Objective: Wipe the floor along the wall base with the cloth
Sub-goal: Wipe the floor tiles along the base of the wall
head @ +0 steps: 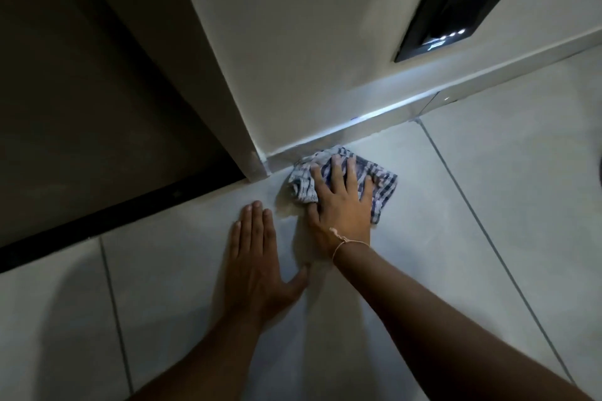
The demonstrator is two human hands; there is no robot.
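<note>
A blue-and-white checked cloth (384,184) lies bunched on the pale tiled floor (423,238), touching the skirting (374,120) at the foot of the white wall (309,42), close to the wall's outer corner. My right hand (342,202) presses flat on the cloth with fingers spread, a thin string band on its wrist. My left hand (257,264) rests palm down on the bare tile just left of the cloth, fingers together and holding nothing.
A dark doorway with a black threshold strip (114,212) opens to the left of the wall corner. A black panel with small lights (456,3) is set in the wall at upper right. Grout lines cross the tiles to the right and left.
</note>
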